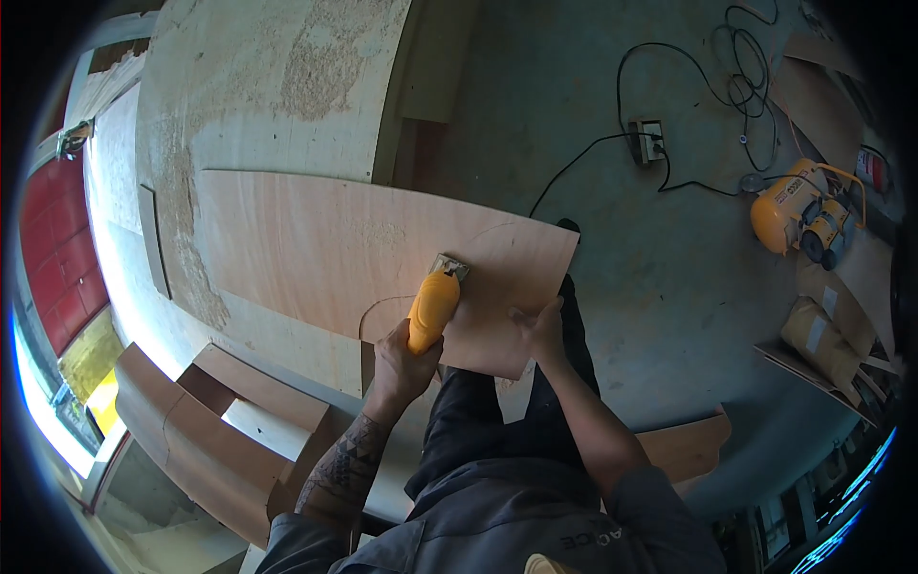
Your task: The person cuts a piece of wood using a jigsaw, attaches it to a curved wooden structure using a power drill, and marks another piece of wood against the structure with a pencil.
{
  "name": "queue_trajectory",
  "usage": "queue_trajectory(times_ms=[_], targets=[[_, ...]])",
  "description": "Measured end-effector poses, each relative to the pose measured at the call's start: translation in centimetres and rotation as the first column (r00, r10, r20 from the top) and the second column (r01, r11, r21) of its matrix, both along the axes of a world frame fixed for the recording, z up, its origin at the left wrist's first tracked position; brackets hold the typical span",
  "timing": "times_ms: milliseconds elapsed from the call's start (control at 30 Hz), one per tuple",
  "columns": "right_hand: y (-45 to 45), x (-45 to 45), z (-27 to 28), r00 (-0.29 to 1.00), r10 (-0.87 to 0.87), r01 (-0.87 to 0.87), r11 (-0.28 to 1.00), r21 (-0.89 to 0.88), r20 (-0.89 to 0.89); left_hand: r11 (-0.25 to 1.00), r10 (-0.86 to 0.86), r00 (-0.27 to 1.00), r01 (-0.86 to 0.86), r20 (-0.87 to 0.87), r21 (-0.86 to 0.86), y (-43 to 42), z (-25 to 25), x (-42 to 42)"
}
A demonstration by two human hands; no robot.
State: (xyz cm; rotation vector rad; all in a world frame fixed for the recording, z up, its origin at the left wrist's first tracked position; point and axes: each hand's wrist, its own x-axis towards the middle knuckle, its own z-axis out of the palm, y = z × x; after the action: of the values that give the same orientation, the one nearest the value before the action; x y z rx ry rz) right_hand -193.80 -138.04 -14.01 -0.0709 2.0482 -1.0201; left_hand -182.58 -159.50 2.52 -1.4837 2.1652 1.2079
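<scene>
Workshop floor (612,249): grey-green; pale workbench (239,124) at left, strewn with sawdust (330,67).
Left hand (406,356): closed round the yellow jigsaw (435,304).
Right hand (541,330): apart from left, gripping plywood sheet's right end, thumb on top; other fingers partly hidden.
Plywood sheet (316,239): flat on workbench, right end overhanging near the person's legs (469,407).
Jigsaw: base plate on the sheet, right of middle.
Progress: looks partway; dark curved line at near edge is probably cut. Faint curve beyond the saw looks uncut, likely remaining. Piece not separated.
In the way: legs close under the overhang; right hand fairly near the saw.
Black cord (574,153): from outlet box (648,142) to sheet's far edge, then hidden; can't tell if it feeds the saw.
Far right: yellow air compressor (786,206), well apart.
Lower left: curved plywood panels (215,445) beside workbench.
</scene>
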Motion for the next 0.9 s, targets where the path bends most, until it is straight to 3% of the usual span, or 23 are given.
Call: queue_trajectory(times_ms=[100,400,567,900], targets=[[0.2,0.0,0.0,0.996,-0.045,0.045,0.999,-0.001,0.074,1.000,0.018,1.000,-0.018,-0.008,-0.007,0.0,0.1,-0.1],[0.5,0.0,-0.2,1.000,-0.013,0.014,0.999,-0.051,0.018,0.998,0.055,0.998,-0.054,0.039,-0.024,0.2,0.4,-2.1],[0.3,-0.1,0.5,0.999,0.007,-0.008,0.999,0.032,0.031,0.999,0.029,0.994,-0.026,0.101,-0.031,-0.1,0.9,-2.7],[0.7,0.3,0.0,1.000,0.002,-0.002,1.000,0.011,0.019,0.999,0.039,0.996,-0.036,0.082,-0.033,-0.3,1.2,-3.4]])
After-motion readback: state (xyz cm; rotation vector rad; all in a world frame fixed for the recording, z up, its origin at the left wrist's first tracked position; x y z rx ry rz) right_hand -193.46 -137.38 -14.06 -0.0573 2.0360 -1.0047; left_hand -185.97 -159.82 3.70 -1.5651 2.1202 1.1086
